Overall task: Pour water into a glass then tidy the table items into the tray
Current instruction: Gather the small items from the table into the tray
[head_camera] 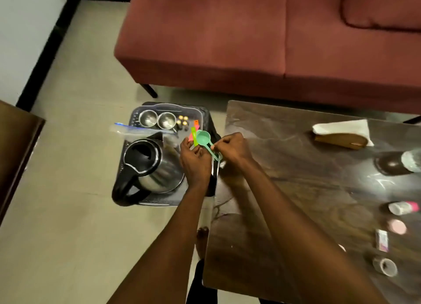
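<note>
Hands meet over the tray's (136, 112) right edge: your left hand (194, 160) and right hand (231, 149) both pinch the green measuring spoon (204, 138), its bowl above them, beside the kettle (150, 165).

We lose the glass (411, 160) at the right edge, the tray (145, 200) partly behind the left hand (196, 160), small gold-topped items (182, 120) too tiny to identify, right-side table (296, 167) clutter blurred.
</note>
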Demonstrator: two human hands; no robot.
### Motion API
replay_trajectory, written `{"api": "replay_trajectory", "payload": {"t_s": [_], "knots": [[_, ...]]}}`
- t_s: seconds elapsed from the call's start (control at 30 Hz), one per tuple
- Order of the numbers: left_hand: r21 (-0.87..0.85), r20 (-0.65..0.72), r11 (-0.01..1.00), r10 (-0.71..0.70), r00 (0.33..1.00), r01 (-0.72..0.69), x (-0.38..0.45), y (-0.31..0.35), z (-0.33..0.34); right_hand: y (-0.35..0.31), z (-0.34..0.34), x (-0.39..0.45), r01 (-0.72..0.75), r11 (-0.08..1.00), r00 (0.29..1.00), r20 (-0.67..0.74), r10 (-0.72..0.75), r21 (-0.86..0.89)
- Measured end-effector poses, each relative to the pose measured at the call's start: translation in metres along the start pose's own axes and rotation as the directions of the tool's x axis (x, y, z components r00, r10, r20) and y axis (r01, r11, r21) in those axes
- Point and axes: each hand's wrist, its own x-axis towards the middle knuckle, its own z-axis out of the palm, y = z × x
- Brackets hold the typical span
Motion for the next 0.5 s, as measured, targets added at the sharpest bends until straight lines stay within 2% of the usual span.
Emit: {"api": "replay_trajectory", "payload": {"t_s": [0.07, 0.17, 0.3, 0.5], "knots": [[-0.066, -0.011, 0.995, -0.071, 0.997, 0.071, 0.013, -0.002, -0.011, -0.020, 0.019, 0.009, -0.015, 0.999, 1.000, -0.018, 0.014, -0.041], [-0.011, -0.027, 0.994, -0.107, 0.994, 0.107, 0.027, -0.010, -0.018, -0.038, 0.045, 0.026, -0.050, 0.996, 0.999, -0.023, 0.048, -0.076], [0.064, 0.062, 0.986, -0.160, 0.985, 0.156, 0.027, -0.022, -0.013, -0.047, 0.065, 0.048, -0.100, 0.988, 0.993, -0.075, 0.092, -0.117], [0.107, 0.092, 0.964, -0.254, 0.963, 0.244, 0.031, -0.042, -0.005, -0.043, 0.084, 0.069, -0.051, 0.972, 0.988, -0.155, 0.016, -0.227]]}}
